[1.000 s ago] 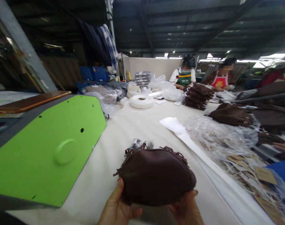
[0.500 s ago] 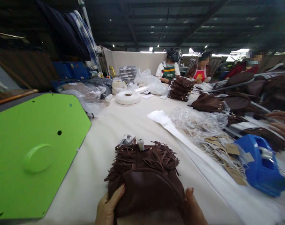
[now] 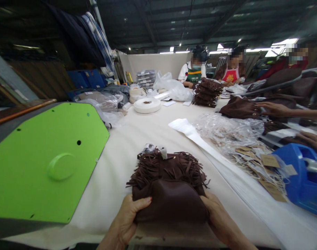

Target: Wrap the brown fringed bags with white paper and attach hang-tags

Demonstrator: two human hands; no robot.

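A dark brown fringed bag point(image 3: 174, 198) lies on the pale table before me, its smooth rounded bottom toward me and its fringed, eyeleted top facing away. My left hand point(image 3: 128, 217) grips its left side, thumb on top and the other fingers partly hidden beneath. On the opposite side, my right hand point(image 3: 217, 211) is closed round the edge, with most of its fingertips out of sight behind the bag. Wrapped bits of hardware point(image 3: 149, 148) stick out at the bag's top.
Left stands a bright green machine panel point(image 3: 43, 173). On the right are white sheets point(image 3: 226, 170), brown tags point(image 3: 269, 160), a blue tape dispenser point(image 3: 301, 180) and a co-worker's hand point(image 3: 274, 108) on a brown bag. A white tape roll point(image 3: 147, 105) lies farther back.
My view has shifted, and more of both my hands and forearms now shows around the bag. At right, a co-worker's hand has reached onto a brown bag.
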